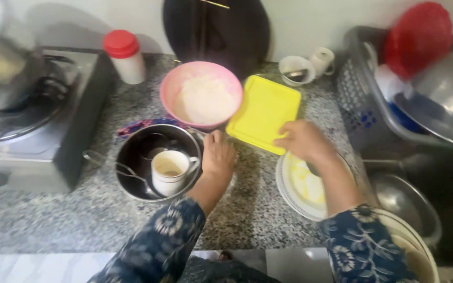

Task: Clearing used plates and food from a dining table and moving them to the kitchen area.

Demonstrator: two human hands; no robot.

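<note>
My left hand [217,157] rests on the granite counter [247,209], touching the rim of a dark metal pan [132,152] that holds a white mug [170,170] and a spoon. My right hand [305,141] grips the near edge of a yellow rectangular lid [263,111], which is tilted against a pink bowl [203,94] filled with white flour or dough. Under my right wrist lies a white plate [302,186] with yellow smears.
A gas stove [32,115] stands at the left, with a red-capped white container [127,56] behind it. A small cup and bowl [297,69] sit at the back. A grey dish basket [363,99] and a sink with steel vessels [405,202] are on the right.
</note>
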